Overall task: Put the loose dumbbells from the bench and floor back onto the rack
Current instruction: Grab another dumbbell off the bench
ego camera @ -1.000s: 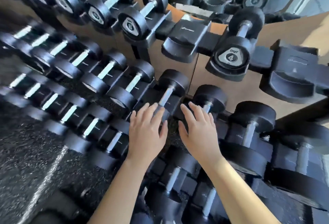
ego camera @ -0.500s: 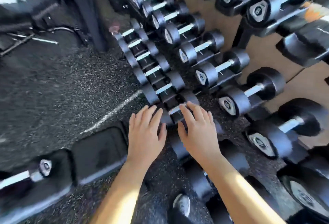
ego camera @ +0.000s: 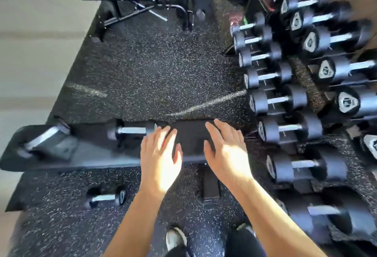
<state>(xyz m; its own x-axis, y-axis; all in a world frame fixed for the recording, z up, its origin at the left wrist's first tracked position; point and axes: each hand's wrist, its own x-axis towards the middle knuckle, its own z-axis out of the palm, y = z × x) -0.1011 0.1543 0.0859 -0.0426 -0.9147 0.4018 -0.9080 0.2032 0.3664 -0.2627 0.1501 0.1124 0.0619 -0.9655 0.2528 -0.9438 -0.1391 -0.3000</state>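
Dumbbells (ego camera: 132, 131) loose on the table (ego camera: 95, 154) and floor (ego camera: 142, 69), nothing picked up yet.

Both hands are empty with fingers spread open: left hand (ego camera: 160, 160) hovers right by the chrome-handled one on the table, right hand (ego camera: 226, 154) over the pad's end. Another lies further left on the table (ego camera: 43, 139), and a small one on the floor (ego camera: 107, 197). Looks like the reach-in step; next he'd need to wrap the handle and carry it to the rack (ego camera: 285, 101) on the right.
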